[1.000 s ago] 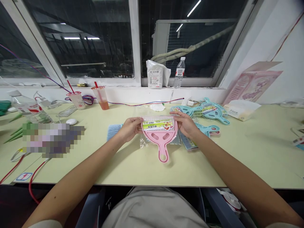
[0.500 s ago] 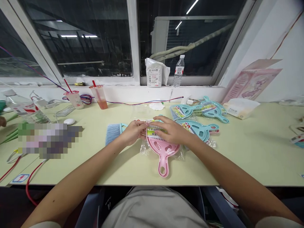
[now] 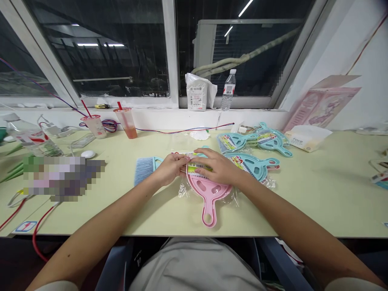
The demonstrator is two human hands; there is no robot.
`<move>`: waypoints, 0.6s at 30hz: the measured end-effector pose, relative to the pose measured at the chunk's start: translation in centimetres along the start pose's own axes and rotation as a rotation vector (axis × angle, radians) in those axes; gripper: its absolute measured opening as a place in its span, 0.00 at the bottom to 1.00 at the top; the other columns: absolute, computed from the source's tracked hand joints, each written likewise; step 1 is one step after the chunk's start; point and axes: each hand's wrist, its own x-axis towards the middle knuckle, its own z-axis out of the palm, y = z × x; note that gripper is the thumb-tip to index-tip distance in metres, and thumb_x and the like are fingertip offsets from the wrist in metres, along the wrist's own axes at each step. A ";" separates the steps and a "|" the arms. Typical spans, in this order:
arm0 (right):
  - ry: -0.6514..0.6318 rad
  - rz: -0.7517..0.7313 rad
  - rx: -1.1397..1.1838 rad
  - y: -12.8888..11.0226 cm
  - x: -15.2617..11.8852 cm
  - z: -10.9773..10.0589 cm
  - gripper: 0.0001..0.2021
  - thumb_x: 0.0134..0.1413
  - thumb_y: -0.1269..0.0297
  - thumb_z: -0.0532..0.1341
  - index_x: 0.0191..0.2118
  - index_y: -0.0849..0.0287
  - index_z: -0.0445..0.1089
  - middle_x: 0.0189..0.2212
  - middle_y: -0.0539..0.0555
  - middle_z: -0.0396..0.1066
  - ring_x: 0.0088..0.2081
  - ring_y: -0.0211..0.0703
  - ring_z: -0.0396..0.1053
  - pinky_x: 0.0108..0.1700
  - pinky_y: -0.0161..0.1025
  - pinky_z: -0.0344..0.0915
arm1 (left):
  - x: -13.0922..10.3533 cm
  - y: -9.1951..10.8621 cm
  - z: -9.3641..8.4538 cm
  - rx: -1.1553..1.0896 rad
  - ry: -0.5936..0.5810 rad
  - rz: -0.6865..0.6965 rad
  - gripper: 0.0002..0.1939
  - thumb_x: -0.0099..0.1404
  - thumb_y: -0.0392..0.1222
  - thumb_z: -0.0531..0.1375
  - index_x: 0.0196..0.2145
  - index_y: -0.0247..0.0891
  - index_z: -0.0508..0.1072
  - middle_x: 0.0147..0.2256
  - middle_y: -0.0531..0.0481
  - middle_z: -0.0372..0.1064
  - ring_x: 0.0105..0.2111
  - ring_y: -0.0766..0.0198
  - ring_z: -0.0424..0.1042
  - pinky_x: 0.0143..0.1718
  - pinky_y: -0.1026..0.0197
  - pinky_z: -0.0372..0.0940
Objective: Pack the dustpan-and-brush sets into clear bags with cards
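Note:
A pink dustpan set [image 3: 209,192] in clear plastic wrap, with a printed label, lies handle toward me at the middle of the table. My left hand [image 3: 172,169] pinches its upper left edge, thumb and fingers closed on the wrapping. Across the label rests my right hand [image 3: 216,166], fingers spread, its fingertips close to my left thumb. A blue brush [image 3: 144,169] lies just left of my left hand, its handle partly hidden. Right of my right hand is a wrapped teal dustpan [image 3: 257,166].
More teal dustpans [image 3: 273,141] lie behind, beside a tissue pack [image 3: 307,137]. Two drink cups [image 3: 126,123] stand at the back left. A large bottle [image 3: 33,139], a white mouse [image 3: 88,154] and cables are at the left. A water bottle [image 3: 228,92] stands on the sill.
The pink dustpan's handle has shifted very slightly, and its face has tilted a little. Both hands stay nearly in place on it.

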 end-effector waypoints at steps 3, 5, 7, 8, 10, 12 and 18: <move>0.008 0.003 0.002 0.0 0.0 -0.2 0.19 0.69 0.54 0.57 0.61 0.46 0.71 0.65 0.57 0.62 0.66 0.54 0.60 0.65 0.58 0.61 | 0.0 0.1 0.1 0.002 0.020 0.008 0.19 0.59 0.52 0.70 0.37 0.31 0.78 0.27 0.46 0.74 0.28 0.57 0.76 0.30 0.56 0.73; 0.019 0.008 0.009 0.2 -0.1 -0.3 0.18 0.69 0.54 0.57 0.59 0.46 0.73 0.64 0.56 0.63 0.66 0.54 0.59 0.65 0.58 0.61 | 0.0 0.1 0.1 0.014 0.026 0.002 0.19 0.59 0.52 0.70 0.37 0.31 0.78 0.27 0.46 0.74 0.28 0.57 0.76 0.30 0.55 0.73; 0.029 0.002 0.005 0.3 -0.2 -0.4 0.17 0.69 0.54 0.57 0.57 0.47 0.75 0.64 0.56 0.64 0.66 0.55 0.60 0.65 0.58 0.62 | 0.0 0.1 0.2 0.021 0.030 0.002 0.20 0.60 0.52 0.70 0.39 0.31 0.79 0.28 0.45 0.75 0.28 0.57 0.76 0.31 0.54 0.74; 0.033 -0.007 -0.006 0.4 -0.2 -0.5 0.16 0.68 0.54 0.57 0.56 0.49 0.76 0.64 0.57 0.64 0.66 0.55 0.59 0.65 0.58 0.61 | -0.1 0.1 0.2 0.022 0.031 0.006 0.20 0.60 0.52 0.69 0.39 0.31 0.79 0.28 0.44 0.75 0.28 0.57 0.76 0.32 0.53 0.74; 0.034 -0.031 -0.038 0.6 -0.2 -0.6 0.16 0.68 0.55 0.58 0.54 0.51 0.77 0.63 0.58 0.64 0.67 0.56 0.58 0.66 0.59 0.60 | -0.1 0.1 0.2 0.018 0.031 0.011 0.20 0.60 0.52 0.69 0.40 0.30 0.79 0.30 0.43 0.76 0.28 0.56 0.77 0.32 0.53 0.74; 0.032 -0.050 -0.073 0.7 -0.3 -0.7 0.15 0.68 0.56 0.58 0.54 0.50 0.77 0.64 0.57 0.64 0.68 0.57 0.57 0.66 0.61 0.58 | -0.1 0.2 0.2 0.008 0.029 0.011 0.19 0.59 0.51 0.70 0.40 0.31 0.79 0.31 0.42 0.77 0.29 0.56 0.77 0.33 0.53 0.75; 0.049 -0.071 -0.081 1.3 -0.4 -1.0 0.14 0.66 0.58 0.59 0.53 0.45 0.77 0.63 0.54 0.65 0.68 0.59 0.56 0.66 0.66 0.56 | -0.2 0.7 0.1 0.008 0.062 0.009 0.19 0.58 0.50 0.70 0.39 0.30 0.79 0.32 0.39 0.78 0.30 0.55 0.78 0.32 0.53 0.75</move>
